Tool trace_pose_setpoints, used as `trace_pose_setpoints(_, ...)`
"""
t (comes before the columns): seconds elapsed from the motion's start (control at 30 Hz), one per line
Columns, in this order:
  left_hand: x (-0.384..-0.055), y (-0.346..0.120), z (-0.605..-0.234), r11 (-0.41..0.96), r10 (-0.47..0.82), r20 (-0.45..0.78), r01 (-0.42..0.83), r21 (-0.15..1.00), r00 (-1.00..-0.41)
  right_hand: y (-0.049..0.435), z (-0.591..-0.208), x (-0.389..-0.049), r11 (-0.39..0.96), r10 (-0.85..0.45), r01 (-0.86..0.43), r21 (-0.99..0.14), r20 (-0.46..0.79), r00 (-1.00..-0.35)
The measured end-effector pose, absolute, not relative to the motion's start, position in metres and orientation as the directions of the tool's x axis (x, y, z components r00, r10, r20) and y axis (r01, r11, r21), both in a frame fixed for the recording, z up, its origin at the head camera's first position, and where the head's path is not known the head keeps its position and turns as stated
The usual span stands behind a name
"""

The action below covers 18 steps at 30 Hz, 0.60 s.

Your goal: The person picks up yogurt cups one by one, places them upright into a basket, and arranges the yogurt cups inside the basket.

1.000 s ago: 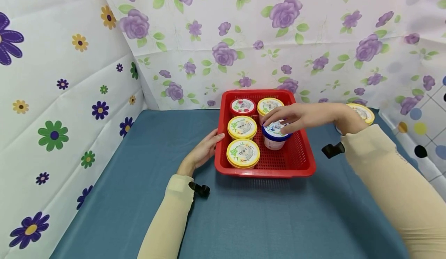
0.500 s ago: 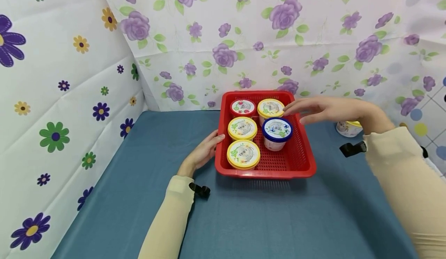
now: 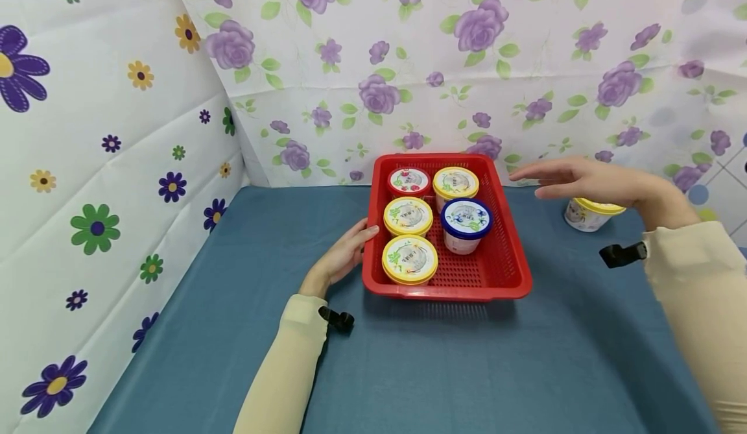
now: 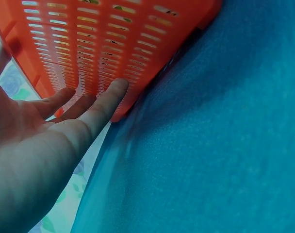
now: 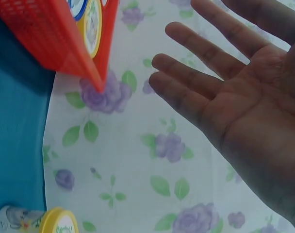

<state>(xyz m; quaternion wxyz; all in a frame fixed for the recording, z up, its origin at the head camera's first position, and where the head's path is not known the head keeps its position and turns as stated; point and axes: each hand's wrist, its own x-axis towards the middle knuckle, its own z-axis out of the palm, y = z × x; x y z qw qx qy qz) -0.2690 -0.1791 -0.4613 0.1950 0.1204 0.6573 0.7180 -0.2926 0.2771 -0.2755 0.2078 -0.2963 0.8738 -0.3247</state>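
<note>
A red plastic basket [image 3: 446, 291] sits on the blue cloth, holding several lidded tubs. Among them are a red-lidded tub [image 3: 408, 181], yellow-lidded tubs [image 3: 410, 260] and a blue-lidded tub [image 3: 467, 218]. My left hand [image 3: 341, 252] holds the basket's left side; its thumb is at the rim, and the left wrist view shows its fingers [image 4: 101, 107] against the slotted outer wall. Right of the basket, my right hand [image 3: 589, 181] hovers above the cloth with nothing in it, fingers extended. Below it stands another yellow-lidded tub [image 3: 588, 215], partly hidden by the hand.
Blue cloth [image 3: 443, 369] covers the table. A flowered sheet [image 3: 327, 84] hangs behind the basket, and another flowered sheet [image 3: 117, 181] closes off the left side. The basket's front right part shows bare slotted bottom [image 3: 467, 272].
My right hand has drawn back from above the blue-lidded tub, moving right past the basket's rim. That tub stays in place in the basket. The left hand keeps its place on the basket.
</note>
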Motion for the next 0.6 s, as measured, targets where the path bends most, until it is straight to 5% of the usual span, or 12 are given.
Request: trace_pose_setpoints(0.6, -0.27, -0.178, -0.462, -0.053, 0.423, -0.101, -0.136, 0.989, -0.901, 0.342, -0.291, -0.3, 0.724, -0.438, -0.267, -0.636, -0.125, -0.89)
